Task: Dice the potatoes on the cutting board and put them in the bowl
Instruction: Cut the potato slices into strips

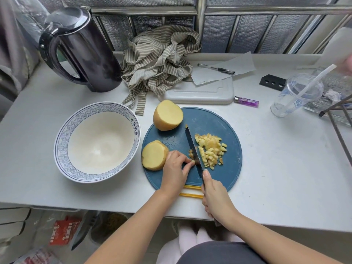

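Note:
A round blue cutting board lies in front of me. On it sit a large potato half at the back and a smaller potato piece at its left edge. A heap of diced potato lies right of the knife. My right hand grips the knife handle, the blade down on the board. My left hand pinches a small strip of potato against the blade. The white bowl with a blue pattern stands empty to the left of the board.
A dark kettle stands at the back left, beside a striped cloth. A white board, paper, pen and purple lighter lie behind the cutting board. A clear plastic cup with a straw and a wire rack are at the right.

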`<move>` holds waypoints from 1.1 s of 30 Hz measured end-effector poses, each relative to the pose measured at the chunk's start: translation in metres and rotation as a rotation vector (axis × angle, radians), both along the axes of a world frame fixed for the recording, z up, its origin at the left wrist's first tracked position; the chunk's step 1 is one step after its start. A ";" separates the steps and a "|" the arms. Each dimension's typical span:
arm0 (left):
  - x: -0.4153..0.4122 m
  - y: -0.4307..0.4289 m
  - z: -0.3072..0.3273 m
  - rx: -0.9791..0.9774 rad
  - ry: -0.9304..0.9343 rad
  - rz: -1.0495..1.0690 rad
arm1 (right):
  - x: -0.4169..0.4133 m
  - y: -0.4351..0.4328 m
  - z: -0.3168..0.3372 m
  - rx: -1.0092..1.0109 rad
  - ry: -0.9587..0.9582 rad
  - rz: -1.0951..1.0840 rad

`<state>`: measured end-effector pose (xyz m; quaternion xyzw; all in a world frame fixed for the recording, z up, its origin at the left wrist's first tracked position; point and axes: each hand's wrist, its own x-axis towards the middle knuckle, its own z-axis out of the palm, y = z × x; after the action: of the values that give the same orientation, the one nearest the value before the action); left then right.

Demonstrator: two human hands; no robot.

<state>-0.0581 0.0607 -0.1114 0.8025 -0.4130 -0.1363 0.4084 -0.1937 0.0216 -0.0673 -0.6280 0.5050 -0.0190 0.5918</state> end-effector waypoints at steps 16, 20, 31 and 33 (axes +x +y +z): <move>-0.006 -0.006 0.004 0.089 -0.163 0.027 | -0.020 -0.040 0.018 0.303 -0.113 -0.051; -0.003 -0.030 0.018 0.149 -0.118 -0.022 | -0.030 -0.063 0.036 0.363 -0.133 -0.050; -0.020 -0.091 0.065 -0.036 -0.038 0.180 | -0.035 -0.084 0.068 0.469 -0.173 -0.028; -0.019 -0.095 0.055 -0.020 -0.029 0.252 | -0.038 -0.086 0.073 0.504 -0.201 -0.062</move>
<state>-0.0776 -0.0341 -0.0566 0.8459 -0.3160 -0.0684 0.4242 -0.2312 -0.0648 0.0054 -0.4403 0.4514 0.0271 0.7757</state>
